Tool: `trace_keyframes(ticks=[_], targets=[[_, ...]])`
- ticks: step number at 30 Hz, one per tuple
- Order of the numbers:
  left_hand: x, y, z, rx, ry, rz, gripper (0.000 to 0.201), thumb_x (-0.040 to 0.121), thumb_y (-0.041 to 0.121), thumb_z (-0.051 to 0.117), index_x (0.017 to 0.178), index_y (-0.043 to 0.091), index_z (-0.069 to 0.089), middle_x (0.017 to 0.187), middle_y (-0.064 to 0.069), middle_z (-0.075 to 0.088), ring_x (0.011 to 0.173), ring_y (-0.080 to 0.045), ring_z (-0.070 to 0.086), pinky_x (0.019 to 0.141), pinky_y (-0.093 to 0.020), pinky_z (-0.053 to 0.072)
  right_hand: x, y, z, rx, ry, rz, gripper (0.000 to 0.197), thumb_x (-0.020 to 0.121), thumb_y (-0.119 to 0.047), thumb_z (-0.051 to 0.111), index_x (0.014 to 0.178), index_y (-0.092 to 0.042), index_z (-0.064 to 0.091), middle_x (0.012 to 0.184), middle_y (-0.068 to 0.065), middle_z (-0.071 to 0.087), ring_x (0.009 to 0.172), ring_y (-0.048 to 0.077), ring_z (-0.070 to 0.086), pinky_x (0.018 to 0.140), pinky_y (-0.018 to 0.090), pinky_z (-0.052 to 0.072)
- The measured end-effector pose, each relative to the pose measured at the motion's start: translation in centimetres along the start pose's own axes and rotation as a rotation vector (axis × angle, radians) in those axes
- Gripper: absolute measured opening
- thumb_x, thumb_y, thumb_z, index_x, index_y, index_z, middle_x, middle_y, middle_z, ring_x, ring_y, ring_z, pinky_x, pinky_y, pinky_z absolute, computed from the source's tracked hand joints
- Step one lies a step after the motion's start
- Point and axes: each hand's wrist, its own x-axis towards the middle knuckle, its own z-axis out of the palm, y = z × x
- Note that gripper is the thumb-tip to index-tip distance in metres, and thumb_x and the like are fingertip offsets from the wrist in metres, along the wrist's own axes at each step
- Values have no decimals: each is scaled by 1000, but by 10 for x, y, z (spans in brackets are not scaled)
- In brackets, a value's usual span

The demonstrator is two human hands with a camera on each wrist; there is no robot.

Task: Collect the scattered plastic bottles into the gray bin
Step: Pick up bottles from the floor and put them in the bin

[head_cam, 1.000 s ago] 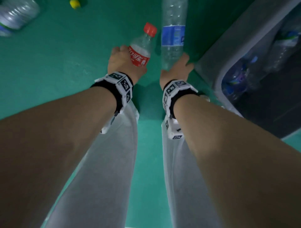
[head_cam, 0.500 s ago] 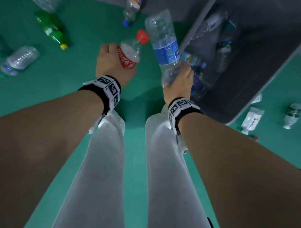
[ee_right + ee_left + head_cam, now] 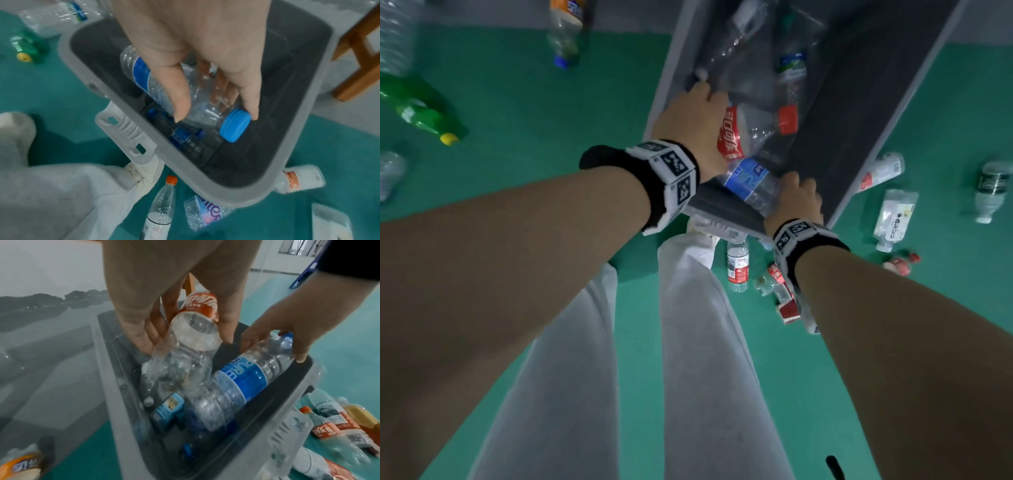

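The gray bin (image 3: 666, 82) stands on the green floor with several bottles inside it. My left hand (image 3: 698, 113) is over its opening and grips a clear cola bottle (image 3: 736, 137) with a red label and red cap. In the left wrist view, the left hand (image 3: 185, 340) has fingers and thumb round the cola bottle (image 3: 185, 363), above the bin (image 3: 115, 402). My right hand (image 3: 799, 195) holds a large blue-label water bottle (image 3: 751, 183) at the bin's near end. The right hand (image 3: 216, 112) pinches the water bottle (image 3: 156, 84) just behind its blue cap (image 3: 236, 126).
Loose bottles lie on the floor: a green one (image 3: 421, 109) and an orange-label one (image 3: 565, 31) to the left, several small ones (image 3: 893, 219) to the right, one (image 3: 738, 265) by my foot. My legs stand at the bin's near end. A wooden leg (image 3: 353, 65) stands beyond the bin.
Both hands have carried their bottles from above the floor to over the bin's opening. The cola bottle now points its cap to the right, and the water bottle has tipped down into the bin.
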Motion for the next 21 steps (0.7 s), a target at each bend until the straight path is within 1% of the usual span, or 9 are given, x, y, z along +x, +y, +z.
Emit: trace_keyframes(ticks=[2, 4, 6, 8, 10, 13, 15, 17, 21], targets=[[9, 8, 16, 103, -58, -15, 79, 70, 27, 81, 135, 10, 39, 133, -12, 43, 121, -31, 47, 101, -44, 44, 6, -1, 7, -88, -22, -81, 62, 81, 0, 63, 135, -19, 38, 135, 11, 38, 127, 34, 38, 106, 59, 33], [16, 11, 31, 140, -83, -51, 71, 73, 19, 78, 133, 9, 41, 132, -14, 43, 118, -33, 48, 99, -46, 46, 10, 0, 15, -164, -37, -173, 59, 84, -1, 60, 136, -20, 39, 133, 11, 41, 127, 34, 39, 108, 62, 28], [22, 13, 44, 164, -109, -85, 63, 76, 15, 75, 130, 8, 44, 131, -16, 43, 117, -35, 49, 97, -45, 46, 15, 4, 23, -220, -34, -252, 65, 83, 0, 58, 140, -20, 36, 133, 11, 43, 129, 33, 38, 110, 63, 22], [26, 11, 52, 200, -123, -104, 54, 81, 13, 69, 128, 5, 46, 130, -18, 44, 116, -37, 49, 98, -45, 45, 15, 8, 29, -273, -38, -307, 71, 83, -2, 57, 146, -22, 29, 140, 10, 39, 135, 32, 30, 112, 63, 16], [32, 11, 59, 232, -140, -110, 49, 83, 10, 64, 128, 4, 46, 128, -20, 45, 117, -39, 48, 99, -48, 42, 17, 12, 31, -318, -85, -325, 74, 84, -5, 58, 148, -23, 25, 145, 10, 35, 138, 31, 26, 113, 63, 13], [39, 12, 68, 252, -171, -108, 48, 84, 5, 59, 130, 4, 46, 125, -21, 46, 116, -41, 48, 101, -50, 40, 19, 17, 27, -363, -207, -331, 61, 86, -12, 58, 142, -20, 37, 141, 11, 39, 133, 32, 34, 114, 60, 15], [41, 11, 71, 267, -181, -107, 53, 80, 2, 63, 130, 5, 46, 123, -21, 47, 115, -41, 49, 100, -50, 41, 20, 17, 24, -364, -249, -343, 53, 86, -14, 58, 137, -20, 43, 138, 11, 42, 131, 31, 36, 115, 57, 17], [45, 12, 73, 301, -184, -94, 53, 77, 0, 65, 127, 3, 49, 123, -21, 48, 115, -41, 49, 99, -50, 42, 22, 17, 21, -354, -251, -350, 52, 86, -15, 60, 135, -20, 45, 137, 11, 43, 131, 31, 37, 115, 55, 18], [48, 16, 72, 358, -204, -75, 44, 77, 0, 64, 120, -2, 58, 127, -21, 47, 116, -39, 47, 99, -47, 43, 28, 17, 12, -331, -257, -355, 52, 85, -14, 60, 135, -19, 45, 140, 10, 42, 131, 31, 37, 114, 54, 22]])
